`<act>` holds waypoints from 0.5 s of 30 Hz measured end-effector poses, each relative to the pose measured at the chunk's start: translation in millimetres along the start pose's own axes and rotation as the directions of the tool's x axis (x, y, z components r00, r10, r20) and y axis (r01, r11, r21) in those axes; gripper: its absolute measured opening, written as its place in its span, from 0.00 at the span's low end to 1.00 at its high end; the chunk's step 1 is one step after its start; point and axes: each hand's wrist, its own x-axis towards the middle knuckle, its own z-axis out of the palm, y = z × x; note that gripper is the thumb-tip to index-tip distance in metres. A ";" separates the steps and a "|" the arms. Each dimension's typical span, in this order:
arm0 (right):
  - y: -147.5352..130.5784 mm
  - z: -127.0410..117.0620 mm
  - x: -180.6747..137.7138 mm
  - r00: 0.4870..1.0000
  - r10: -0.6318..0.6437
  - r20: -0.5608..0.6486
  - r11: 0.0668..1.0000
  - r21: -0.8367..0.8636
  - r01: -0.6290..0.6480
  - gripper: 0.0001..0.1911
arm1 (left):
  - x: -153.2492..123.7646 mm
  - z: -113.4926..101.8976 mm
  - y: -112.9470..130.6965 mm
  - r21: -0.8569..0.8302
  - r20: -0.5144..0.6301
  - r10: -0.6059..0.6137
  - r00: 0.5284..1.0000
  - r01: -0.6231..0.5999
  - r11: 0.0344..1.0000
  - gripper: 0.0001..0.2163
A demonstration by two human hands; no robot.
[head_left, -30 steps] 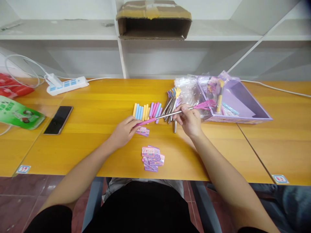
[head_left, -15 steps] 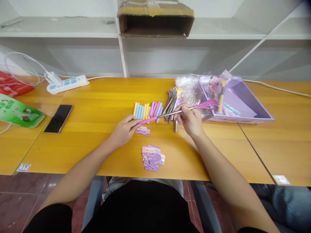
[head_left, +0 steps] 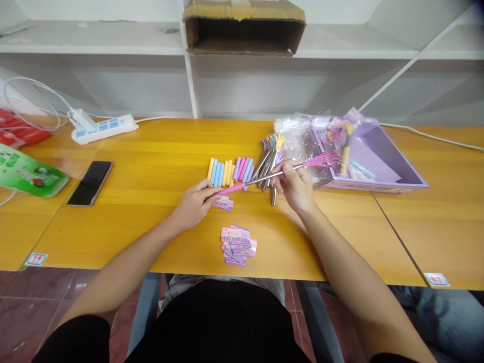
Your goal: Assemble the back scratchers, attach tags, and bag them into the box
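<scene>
My left hand [head_left: 193,205] is closed round the pink handle sleeve [head_left: 233,189] of a back scratcher. The fingers of my right hand [head_left: 297,187] pinch its metal rod [head_left: 260,178] close to the pink hand-shaped head [head_left: 324,158]. Sleeve and rod meet end to end in a nearly straight line; how deep the rod sits cannot be seen. Behind my hands lie loose yellow, blue, purple and pink sleeves [head_left: 226,172] in a row. Beside them is a pile of metal back scratchers [head_left: 269,159] with coloured heads, partly covered by my right hand.
Small printed cards [head_left: 237,246] lie near the table's front edge, and a few more cards [head_left: 224,203] by my left hand. A purple box [head_left: 397,156] with plastic bags [head_left: 293,136] stands right. Left are a phone [head_left: 91,183], power strip [head_left: 108,128] and green package [head_left: 32,171].
Both hands keep the same grip in nearly the same place. The pink sleeve and rod line up slightly straighter now. The view has shifted a little.
</scene>
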 end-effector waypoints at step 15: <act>15.5 28.3 -17.7 0.945 0.132 0.301 0.981 0.097 -0.168 0.28 | -4.6 6.0 14.7 -0.080 0.036 0.065 0.997 -0.062 0.995 0.13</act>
